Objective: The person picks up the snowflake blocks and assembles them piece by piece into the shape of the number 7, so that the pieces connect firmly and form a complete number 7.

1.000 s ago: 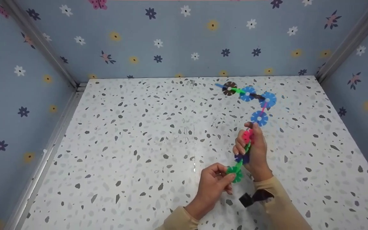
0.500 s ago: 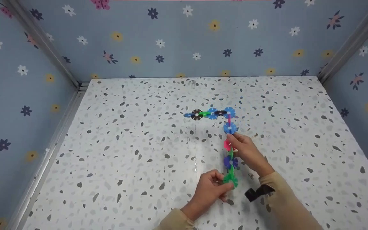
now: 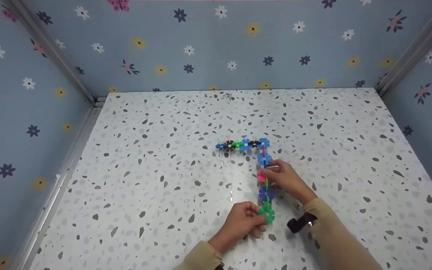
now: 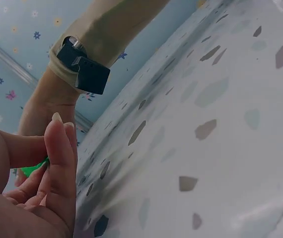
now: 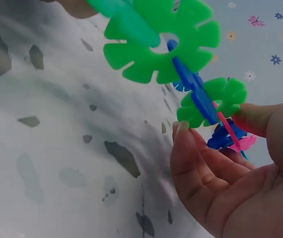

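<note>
- Green plastic snowflake disc (image 3: pixel 266 214), the near end of a chain of interlocked coloured plastic discs (image 3: pixel 263 159), is pinched by the curled fingers of the left hand (image 3: pixel 240 223).
- Farther along, the pink disc (image 3: pixel 261 176) is pinched by the right hand (image 3: pixel 283 178).
- An L-shape is formed by the chain on the white speckled tabletop (image 3: pixel 144 187); its far end lies flat, its near end appears raised.
- Both pinches are best kept light and level, so that no slotted joint is twisted apart.
- A black wrist strap (image 3: pixel 298 224) is worn on the right arm.
</note>
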`<state>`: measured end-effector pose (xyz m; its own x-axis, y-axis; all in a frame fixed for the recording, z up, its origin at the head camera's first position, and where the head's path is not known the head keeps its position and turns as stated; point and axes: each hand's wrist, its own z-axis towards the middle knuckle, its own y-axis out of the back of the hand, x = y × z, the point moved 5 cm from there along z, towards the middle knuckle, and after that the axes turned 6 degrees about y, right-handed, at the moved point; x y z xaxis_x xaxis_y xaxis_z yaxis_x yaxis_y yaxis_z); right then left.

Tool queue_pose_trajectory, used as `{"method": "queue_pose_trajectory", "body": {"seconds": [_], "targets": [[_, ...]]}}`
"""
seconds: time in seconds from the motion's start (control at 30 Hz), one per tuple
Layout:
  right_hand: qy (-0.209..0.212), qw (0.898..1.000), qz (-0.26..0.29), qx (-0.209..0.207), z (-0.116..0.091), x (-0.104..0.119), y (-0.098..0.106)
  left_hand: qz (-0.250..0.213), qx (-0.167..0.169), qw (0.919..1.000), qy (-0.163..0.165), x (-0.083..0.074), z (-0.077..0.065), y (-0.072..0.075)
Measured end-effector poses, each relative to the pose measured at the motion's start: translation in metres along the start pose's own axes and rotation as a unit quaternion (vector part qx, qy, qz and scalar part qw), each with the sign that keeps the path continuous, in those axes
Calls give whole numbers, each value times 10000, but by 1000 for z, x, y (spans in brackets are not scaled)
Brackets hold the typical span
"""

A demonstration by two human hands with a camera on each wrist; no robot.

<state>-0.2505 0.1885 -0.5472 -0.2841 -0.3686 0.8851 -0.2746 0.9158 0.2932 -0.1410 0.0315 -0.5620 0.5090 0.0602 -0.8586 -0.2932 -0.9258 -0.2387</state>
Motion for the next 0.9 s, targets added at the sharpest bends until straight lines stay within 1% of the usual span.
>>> {"method": "queue_pose_trajectory", "body": {"seconds": [0.13, 0.3, 0.4, 0.53, 0.67, 0.77, 0.83, 0.9], "targets": [[-50, 9999, -95, 21, 3, -5, 0, 288, -108, 9994, 127, 1, 1, 2], [4, 10000, -69, 13, 3, -4, 1, 533, -135, 9983, 206, 0, 1, 8], [-37, 9998, -192, -49, 2, -2, 2, 697, -132, 9972, 232, -1, 1, 11], [-50, 9989, -456, -104, 3, 0, 3, 830, -35, 9961, 297, -1, 5, 13], [-35, 9981, -610, -32, 3, -2, 1, 969, 123, 9944, 407, 0, 7, 14], [-104, 9972, -735, -48, 2, -4, 2, 1320, 165, 9902, 416, -4, 6, 18], [-146, 9963, -841, -117, 0, -4, 5, 1642, 135, 9858, 316, -10, 7, 24], [-133, 9958, -883, -196, -2, -4, 10, 1994, 24, 9798, 167, -20, 9, 34]]}}
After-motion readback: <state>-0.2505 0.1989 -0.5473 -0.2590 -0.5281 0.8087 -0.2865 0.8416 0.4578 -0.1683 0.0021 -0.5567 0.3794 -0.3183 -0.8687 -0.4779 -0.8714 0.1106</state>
